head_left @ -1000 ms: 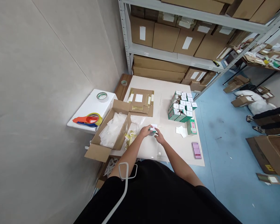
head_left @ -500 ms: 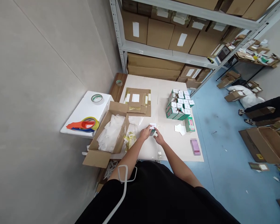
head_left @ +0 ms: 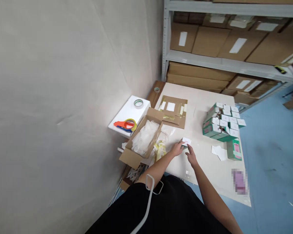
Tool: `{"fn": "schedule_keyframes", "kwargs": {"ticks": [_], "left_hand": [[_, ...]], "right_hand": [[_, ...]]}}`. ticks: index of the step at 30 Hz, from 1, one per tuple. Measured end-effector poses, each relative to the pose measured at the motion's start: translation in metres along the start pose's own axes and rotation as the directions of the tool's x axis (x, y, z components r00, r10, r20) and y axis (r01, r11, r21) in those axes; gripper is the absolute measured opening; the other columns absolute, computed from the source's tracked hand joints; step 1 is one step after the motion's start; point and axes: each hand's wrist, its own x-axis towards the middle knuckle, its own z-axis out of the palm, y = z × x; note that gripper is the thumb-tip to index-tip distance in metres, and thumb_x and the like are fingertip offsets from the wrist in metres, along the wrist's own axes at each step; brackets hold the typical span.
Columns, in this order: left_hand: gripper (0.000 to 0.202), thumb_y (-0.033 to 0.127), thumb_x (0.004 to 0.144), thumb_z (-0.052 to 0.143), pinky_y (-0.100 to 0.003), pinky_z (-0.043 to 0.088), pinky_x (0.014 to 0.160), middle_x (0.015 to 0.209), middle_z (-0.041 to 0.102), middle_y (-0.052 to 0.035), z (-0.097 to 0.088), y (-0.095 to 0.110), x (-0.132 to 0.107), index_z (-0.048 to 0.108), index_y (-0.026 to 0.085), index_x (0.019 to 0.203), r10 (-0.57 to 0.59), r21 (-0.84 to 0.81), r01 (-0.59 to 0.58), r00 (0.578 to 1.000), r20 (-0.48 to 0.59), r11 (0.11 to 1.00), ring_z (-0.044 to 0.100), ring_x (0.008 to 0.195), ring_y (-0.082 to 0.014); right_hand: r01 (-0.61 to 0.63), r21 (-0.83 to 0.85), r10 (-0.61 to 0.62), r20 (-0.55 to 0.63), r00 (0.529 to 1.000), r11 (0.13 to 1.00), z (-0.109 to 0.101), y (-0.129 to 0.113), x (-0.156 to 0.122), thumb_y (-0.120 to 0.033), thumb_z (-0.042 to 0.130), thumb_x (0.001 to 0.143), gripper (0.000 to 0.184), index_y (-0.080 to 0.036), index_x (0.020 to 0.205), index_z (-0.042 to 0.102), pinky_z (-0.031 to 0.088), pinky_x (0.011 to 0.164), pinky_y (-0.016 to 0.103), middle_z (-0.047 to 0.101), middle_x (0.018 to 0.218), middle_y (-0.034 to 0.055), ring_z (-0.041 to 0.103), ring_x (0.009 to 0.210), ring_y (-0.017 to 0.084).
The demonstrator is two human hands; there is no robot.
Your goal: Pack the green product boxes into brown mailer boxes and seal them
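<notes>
On the pale table, a small white-topped box is placed between both hands. By the fingers of the left hand its left side is gripped, while its near edge is touched by the right hand's index finger, the other fingers being loosely opened.

Bright, diffuse light with motion blur (wall dimmer low down).

Small box smooth card, carton matt cardboard
</notes>
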Motion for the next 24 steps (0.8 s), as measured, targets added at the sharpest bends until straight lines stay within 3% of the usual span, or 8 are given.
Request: {"fn": "schedule_keyframes", "kwargs": {"ticks": [4, 7, 10, 13, 16, 19, 24], "left_hand": [[0.063, 0.011, 0.091, 0.059, -0.045, 0.050, 0.114, 0.155, 0.057, -0.0139, -0.008, -0.001, 0.010, 0.053, 0.025, 0.152, -0.052, 0.056, 0.051, 0.999, 0.001, 0.997, 0.067, 0.127, -0.0300], [0.072, 0.009, 0.086, 0.066, -0.049, 0.052, 0.112, 0.154, 0.058, -0.0169, -0.025, 0.000, 0.020, 0.052, 0.026, 0.155, -0.120, 0.128, 0.111, 0.991, 0.066, 0.986, 0.066, 0.128, -0.0355], [0.085, 0.009, 0.078, 0.075, -0.051, 0.051, 0.112, 0.166, 0.043, -0.0150, -0.043, 0.005, 0.027, 0.050, 0.031, 0.156, -0.121, 0.157, 0.104, 0.988, 0.097, 0.982, 0.057, 0.139, -0.0385], [0.089, 0.013, 0.082, 0.072, -0.052, 0.048, 0.116, 0.175, 0.025, -0.0133, -0.064, 0.016, 0.025, 0.040, 0.030, 0.163, -0.065, 0.137, 0.063, 0.998, 0.005, 0.989, 0.046, 0.149, -0.0379], [0.083, 0.008, 0.086, 0.061, -0.050, 0.043, 0.122, 0.172, 0.032, -0.0111, -0.093, 0.026, 0.009, 0.038, 0.028, 0.164, -0.011, 0.078, 0.025, 0.984, -0.176, 0.997, 0.042, 0.152, -0.0329], [0.085, 0.003, 0.085, 0.053, -0.048, 0.037, 0.128, 0.169, 0.040, -0.0068, -0.133, 0.031, -0.018, 0.039, 0.030, 0.164, 0.011, 0.012, -0.007, 0.910, -0.415, 1.000, 0.042, 0.152, -0.0285], [0.068, 0.007, 0.093, 0.046, -0.049, 0.035, 0.129, 0.160, 0.050, -0.0084, -0.205, 0.028, -0.073, 0.047, 0.027, 0.158, -0.014, -0.064, -0.045, 0.706, -0.708, 0.997, 0.044, 0.151, -0.0263]], "right_hand": [[0.028, -0.025, -0.029, -0.038, 0.999, 0.999, 0.005, -0.005, 0.019, -0.032, 0.052, 0.072, 0.084, -0.024, 0.156, 0.045, 0.040, 0.121, 0.053, 0.048, 0.163, 0.0117, 0.048, 0.150, 0.029], [0.035, -0.159, -0.032, 0.025, 0.999, 0.987, 0.002, -0.015, 0.034, -0.030, 0.051, 0.071, 0.084, -0.028, 0.155, 0.048, 0.049, 0.112, 0.054, 0.055, 0.157, 0.0103, 0.058, 0.140, 0.031], [-0.001, -0.310, 0.008, 0.021, 1.000, 0.951, -0.003, -0.031, 0.048, -0.029, 0.052, 0.068, 0.083, -0.025, 0.151, 0.055, 0.052, 0.108, 0.055, 0.056, 0.155, 0.0137, 0.060, 0.137, 0.036], [0.059, -0.392, -0.097, -0.078, 0.992, 0.918, -0.001, -0.057, 0.055, -0.030, 0.051, 0.074, 0.077, -0.020, 0.150, 0.056, 0.047, 0.115, 0.056, 0.050, 0.159, 0.0156, 0.049, 0.147, 0.037], [0.223, -0.421, -0.296, -0.118, 0.948, 0.879, 0.014, -0.094, 0.057, -0.031, 0.046, 0.082, 0.071, -0.017, 0.151, 0.053, 0.039, 0.123, 0.055, 0.051, 0.157, 0.0162, 0.042, 0.152, 0.034], [0.359, -0.416, -0.425, -0.076, 0.902, 0.836, 0.042, -0.140, 0.059, -0.029, 0.046, 0.086, 0.064, -0.016, 0.148, 0.054, 0.038, 0.123, 0.055, 0.057, 0.150, 0.0169, 0.048, 0.145, 0.033], [0.571, -0.324, -0.572, 0.103, 0.814, 0.754, 0.116, -0.221, 0.055, -0.037, 0.055, 0.094, 0.044, -0.018, 0.133, 0.066, 0.044, 0.116, 0.056, 0.067, 0.131, 0.0164, 0.059, 0.128, 0.034]]}}
